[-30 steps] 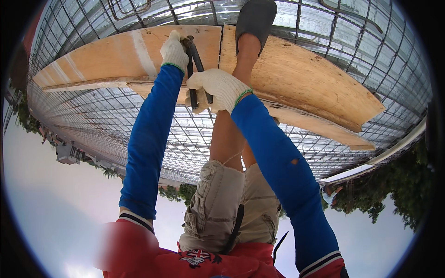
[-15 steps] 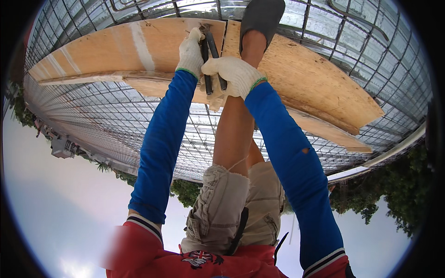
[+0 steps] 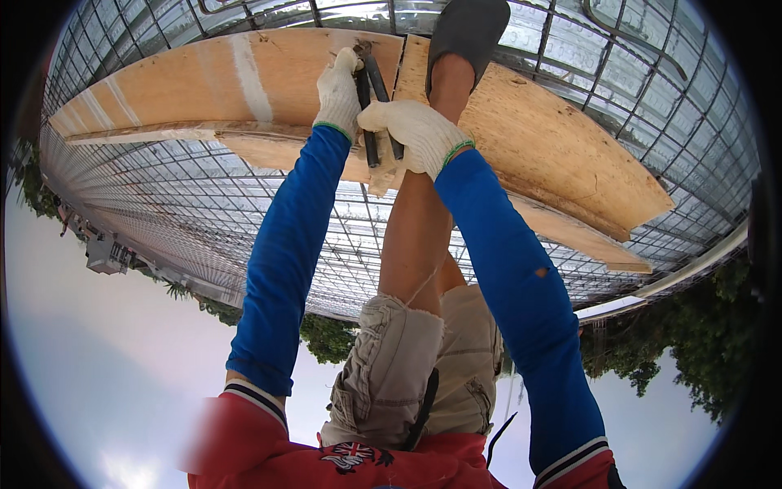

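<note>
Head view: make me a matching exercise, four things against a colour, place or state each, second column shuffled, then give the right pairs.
Things
1. Sandal
2. Two-handled tool
3. Left board
4. Sleeves

Descriptions
A. Marked with pale stripes
B. Bright blue
C. Dark grey
D. Held in the right hand

Pairs: 1-C, 2-D, 3-A, 4-B

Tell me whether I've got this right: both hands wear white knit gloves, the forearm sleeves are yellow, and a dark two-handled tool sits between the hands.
One colour is wrong: the head view shows the forearm sleeves are blue, not yellow. The rest stands: the left hand and right hand wear white knit gloves, and a dark two-handled tool sits between them.
</note>
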`<state>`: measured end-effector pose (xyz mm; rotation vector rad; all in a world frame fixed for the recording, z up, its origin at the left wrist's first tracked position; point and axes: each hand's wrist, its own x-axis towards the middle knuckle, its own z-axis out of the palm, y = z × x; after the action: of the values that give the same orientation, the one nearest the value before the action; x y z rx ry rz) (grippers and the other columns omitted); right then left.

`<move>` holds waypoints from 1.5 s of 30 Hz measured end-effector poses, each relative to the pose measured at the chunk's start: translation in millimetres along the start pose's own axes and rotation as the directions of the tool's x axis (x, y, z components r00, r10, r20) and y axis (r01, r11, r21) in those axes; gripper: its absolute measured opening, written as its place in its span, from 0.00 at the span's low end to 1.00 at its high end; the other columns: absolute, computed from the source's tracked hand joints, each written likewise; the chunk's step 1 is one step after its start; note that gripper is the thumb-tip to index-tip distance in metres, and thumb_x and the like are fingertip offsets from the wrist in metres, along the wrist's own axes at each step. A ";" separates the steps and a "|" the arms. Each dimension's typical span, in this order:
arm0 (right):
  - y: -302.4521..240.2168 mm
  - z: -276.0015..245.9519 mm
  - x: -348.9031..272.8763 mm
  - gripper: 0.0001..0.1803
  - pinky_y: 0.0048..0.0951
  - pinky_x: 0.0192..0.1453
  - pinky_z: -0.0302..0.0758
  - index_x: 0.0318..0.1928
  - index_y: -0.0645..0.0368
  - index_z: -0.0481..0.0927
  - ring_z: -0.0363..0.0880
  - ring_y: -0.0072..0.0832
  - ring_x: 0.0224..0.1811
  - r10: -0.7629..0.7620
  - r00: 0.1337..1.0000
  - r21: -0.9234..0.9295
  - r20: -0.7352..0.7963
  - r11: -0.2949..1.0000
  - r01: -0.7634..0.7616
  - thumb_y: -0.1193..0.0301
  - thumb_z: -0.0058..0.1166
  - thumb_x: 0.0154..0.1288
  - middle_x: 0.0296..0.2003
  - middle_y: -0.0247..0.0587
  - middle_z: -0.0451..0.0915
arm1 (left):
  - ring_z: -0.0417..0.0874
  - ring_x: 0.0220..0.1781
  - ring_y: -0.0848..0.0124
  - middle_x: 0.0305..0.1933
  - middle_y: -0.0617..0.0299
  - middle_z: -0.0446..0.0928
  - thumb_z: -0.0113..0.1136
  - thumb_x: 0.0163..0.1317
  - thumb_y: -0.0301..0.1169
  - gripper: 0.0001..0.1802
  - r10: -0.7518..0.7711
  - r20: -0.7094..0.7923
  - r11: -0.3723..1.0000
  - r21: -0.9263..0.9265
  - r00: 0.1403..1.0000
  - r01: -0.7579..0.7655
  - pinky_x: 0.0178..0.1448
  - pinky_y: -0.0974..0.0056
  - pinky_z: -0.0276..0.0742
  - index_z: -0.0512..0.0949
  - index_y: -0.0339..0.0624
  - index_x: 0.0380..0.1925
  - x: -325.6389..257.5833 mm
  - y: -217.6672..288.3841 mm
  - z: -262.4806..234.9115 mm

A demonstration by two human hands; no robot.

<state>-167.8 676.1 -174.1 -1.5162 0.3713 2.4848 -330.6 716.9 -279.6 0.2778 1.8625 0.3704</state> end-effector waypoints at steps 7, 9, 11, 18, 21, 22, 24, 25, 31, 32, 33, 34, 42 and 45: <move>3.4 -4.2 3.2 0.22 0.40 0.31 0.82 0.42 0.72 0.83 0.80 0.34 0.29 -0.093 0.994 0.031 0.055 0.995 0.092 0.60 0.65 0.67 0.31 0.46 0.82 | 0.78 0.23 0.71 0.29 0.63 0.79 0.68 0.64 0.43 0.14 -0.027 -0.025 0.999 0.018 0.999 0.027 0.26 0.63 0.74 0.80 0.45 0.36 -5.3 6.4 5.2; 4.6 -5.1 6.3 0.22 0.40 0.30 0.81 0.42 0.72 0.82 0.79 0.33 0.29 -0.099 0.994 0.026 0.048 0.995 0.098 0.59 0.65 0.67 0.30 0.45 0.81 | 0.78 0.23 0.70 0.29 0.63 0.79 0.68 0.64 0.42 0.13 -0.015 -0.029 0.999 -0.033 0.999 0.014 0.26 0.63 0.74 0.80 0.45 0.36 -5.3 5.0 6.3; 0.4 -3.5 5.2 0.22 0.40 0.30 0.81 0.42 0.71 0.82 0.78 0.32 0.30 -0.058 0.998 -0.002 0.004 0.998 0.058 0.58 0.65 0.68 0.30 0.43 0.80 | 0.78 0.23 0.70 0.29 0.63 0.80 0.68 0.63 0.42 0.13 0.002 0.007 1.000 0.002 1.000 -0.002 0.26 0.62 0.74 0.80 0.44 0.36 -3.3 6.2 3.4; -1.2 -4.7 4.9 0.21 0.39 0.32 0.80 0.44 0.68 0.84 0.78 0.30 0.31 0.024 1.000 0.120 -0.004 0.993 -0.023 0.58 0.67 0.70 0.32 0.40 0.81 | 0.79 0.27 0.69 0.32 0.63 0.79 0.66 0.65 0.40 0.13 -0.009 0.061 0.999 0.036 0.998 0.006 0.31 0.62 0.77 0.82 0.42 0.34 5.8 5.8 -7.4; 7.8 -12.2 12.2 0.21 0.37 0.32 0.80 0.45 0.68 0.85 0.77 0.30 0.28 -0.030 0.999 0.171 0.014 0.985 0.027 0.59 0.69 0.70 0.31 0.40 0.82 | 0.79 0.24 0.69 0.30 0.63 0.79 0.66 0.66 0.39 0.11 0.066 0.002 0.993 0.099 0.998 -0.066 0.28 0.62 0.76 0.82 0.42 0.34 -4.1 4.4 7.0; 8.7 -15.4 15.1 0.22 0.36 0.33 0.81 0.46 0.68 0.85 0.77 0.30 0.27 -0.034 0.999 0.136 0.006 0.990 0.033 0.59 0.69 0.69 0.32 0.41 0.83 | 0.80 0.24 0.69 0.30 0.62 0.80 0.66 0.65 0.38 0.11 0.075 -0.012 0.993 0.088 0.997 -0.074 0.28 0.62 0.77 0.81 0.42 0.34 -7.6 5.5 10.4; 10.0 -20.5 19.0 0.23 0.35 0.34 0.83 0.47 0.69 0.85 0.78 0.30 0.27 -0.074 0.997 0.051 0.013 0.996 0.073 0.58 0.69 0.69 0.32 0.41 0.83 | 0.81 0.25 0.69 0.31 0.62 0.80 0.66 0.65 0.37 0.10 0.092 -0.044 0.994 0.062 0.995 -0.089 0.28 0.62 0.77 0.81 0.42 0.34 -10.9 4.5 13.8; 10.4 -22.6 19.8 0.23 0.34 0.34 0.83 0.47 0.69 0.85 0.78 0.30 0.27 -0.109 0.994 0.003 0.029 0.994 0.109 0.57 0.69 0.69 0.33 0.41 0.84 | 0.81 0.25 0.69 0.31 0.62 0.80 0.66 0.64 0.38 0.11 0.083 -0.048 0.996 0.039 0.995 -0.081 0.28 0.62 0.77 0.81 0.41 0.34 -8.9 4.6 13.2; -1.0 -11.1 3.7 0.25 0.35 0.37 0.85 0.48 0.71 0.84 0.79 0.32 0.28 -0.089 0.996 0.161 0.015 0.983 0.085 0.56 0.64 0.72 0.33 0.44 0.83 | 0.78 0.24 0.69 0.27 0.63 0.78 0.68 0.63 0.38 0.12 0.013 0.031 0.998 0.060 0.999 -0.015 0.30 0.62 0.76 0.79 0.43 0.31 -0.7 17.9 3.8; -2.1 -8.1 3.0 0.25 0.35 0.38 0.86 0.49 0.71 0.84 0.80 0.33 0.28 -0.083 0.996 0.186 0.013 0.979 0.080 0.56 0.63 0.73 0.34 0.45 0.84 | 0.79 0.25 0.68 0.27 0.62 0.79 0.68 0.63 0.38 0.12 0.010 0.035 0.996 0.085 0.999 -0.013 0.30 0.62 0.77 0.79 0.42 0.31 -1.2 19.9 3.7; 1.3 -7.1 9.4 0.25 0.38 0.38 0.87 0.49 0.72 0.84 0.81 0.34 0.29 -0.070 0.998 0.149 0.004 0.986 0.069 0.56 0.64 0.72 0.34 0.47 0.84 | 0.80 0.25 0.68 0.28 0.61 0.79 0.68 0.62 0.37 0.12 0.008 0.043 0.994 0.112 0.999 -0.012 0.31 0.61 0.78 0.79 0.42 0.31 -1.6 22.0 5.0; 5.9 -4.8 19.0 0.25 0.41 0.38 0.87 0.49 0.72 0.84 0.83 0.36 0.30 -0.058 0.998 0.106 0.000 0.993 0.058 0.57 0.64 0.72 0.35 0.49 0.85 | 0.80 0.26 0.67 0.29 0.60 0.80 0.68 0.62 0.37 0.11 0.024 0.053 0.994 0.101 0.998 -0.030 0.31 0.61 0.78 0.79 0.41 0.31 2.8 20.4 1.6; 18.5 5.5 25.1 0.29 0.52 0.37 0.81 0.53 0.75 0.82 0.86 0.45 0.41 0.046 0.994 0.319 0.100 0.945 -0.076 0.56 0.65 0.70 0.41 0.58 0.85 | 0.83 0.34 0.68 0.36 0.60 0.82 0.71 0.63 0.38 0.13 -0.002 0.107 0.995 0.102 0.994 -0.009 0.39 0.62 0.80 0.82 0.39 0.35 18.2 23.2 -4.8; 25.8 8.6 38.7 0.32 0.55 0.42 0.80 0.55 0.77 0.81 0.86 0.49 0.45 0.117 0.991 0.126 0.067 0.984 -0.125 0.55 0.64 0.69 0.44 0.63 0.84 | 0.83 0.38 0.68 0.39 0.61 0.83 0.73 0.64 0.41 0.16 0.010 0.098 0.984 0.174 0.995 -0.027 0.43 0.61 0.80 0.84 0.39 0.37 40.0 17.9 -16.4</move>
<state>-200.3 656.1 -202.2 -1.4053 0.6197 2.5349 -358.6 746.4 -302.8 0.4257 1.7998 0.2018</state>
